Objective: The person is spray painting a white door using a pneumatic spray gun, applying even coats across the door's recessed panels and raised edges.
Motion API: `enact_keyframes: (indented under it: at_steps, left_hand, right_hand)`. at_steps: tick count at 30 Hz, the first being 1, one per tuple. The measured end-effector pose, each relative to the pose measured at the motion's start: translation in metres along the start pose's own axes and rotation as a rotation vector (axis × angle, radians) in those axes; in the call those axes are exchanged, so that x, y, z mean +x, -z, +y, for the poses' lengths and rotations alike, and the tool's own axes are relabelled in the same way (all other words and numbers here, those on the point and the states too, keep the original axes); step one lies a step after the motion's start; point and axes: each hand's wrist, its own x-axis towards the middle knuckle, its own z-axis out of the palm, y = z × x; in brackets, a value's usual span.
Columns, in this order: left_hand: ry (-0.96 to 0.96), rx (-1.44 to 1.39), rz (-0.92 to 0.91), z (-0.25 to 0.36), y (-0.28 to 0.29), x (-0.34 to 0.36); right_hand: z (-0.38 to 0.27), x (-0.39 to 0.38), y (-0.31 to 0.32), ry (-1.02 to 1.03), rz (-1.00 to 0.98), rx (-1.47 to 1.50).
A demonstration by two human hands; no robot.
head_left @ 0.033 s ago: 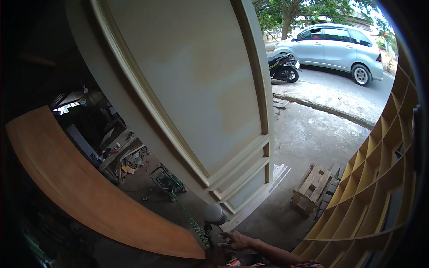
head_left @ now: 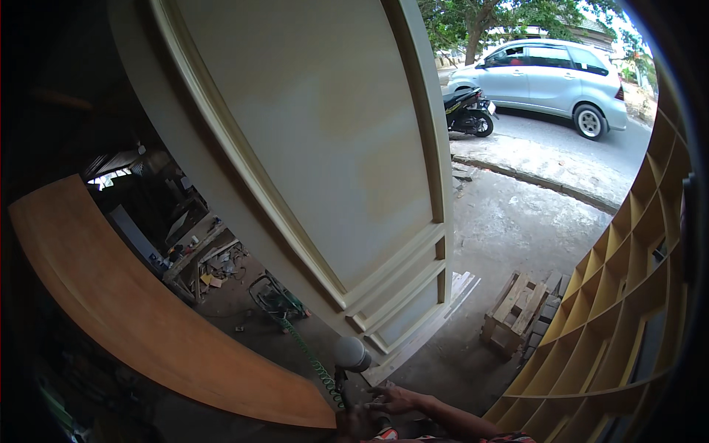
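passage: between door [head_left: 325,148] and shelving [head_left: 595,330] | in it: wooden crate [head_left: 509,319] | left of right hand [head_left: 396,399]: spray gun [head_left: 352,355]

— Where did the camera look from?
— The person's head, tilted forward and down, facing a tall pale panel [head_left: 303,148].
— How near?
— The right hand [head_left: 396,399] was close, near the lower edge; a silver car [head_left: 543,83] was far off, upper right.

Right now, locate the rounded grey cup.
In the head view, the rounded grey cup sits low, near centre, right of the coiled green hose and up-left of the right hand.
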Motion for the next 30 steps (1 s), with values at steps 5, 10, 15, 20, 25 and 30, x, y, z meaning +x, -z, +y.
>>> enact_keyframes:
  at_steps: [5,10,15,20,25,30]
  left_hand:
    - [0.132,-0.213,0.103,0.025,0.047,0.008]
    - [0.149,-0.244,0.093,0.032,0.044,0.014]
    - [0.181,-0.336,0.038,0.023,0.044,0.012]
    - [0.161,-0.249,0.133,-0.036,0.065,0.036]
    - [0.191,-0.280,0.081,-0.029,0.045,0.037]
    - [0.197,-0.219,-0.057,0.006,0.013,0.027]
  right_hand:
    - [0.101,-0.019,-0.006,-0.321,0.060,-0.007]
    - [0.321,-0.101,-0.044,-0.844,0.368,-0.181]
    - [0.400,-0.232,-0.077,-1.137,0.046,-0.250]
    - [0.354,-0.245,-0.090,-1.117,0.144,-0.067]
    - [0.343,-0.240,-0.089,-1.058,0.255,-0.048]
    - [0.360,-0.222,-0.074,-0.941,0.473,-0.166]
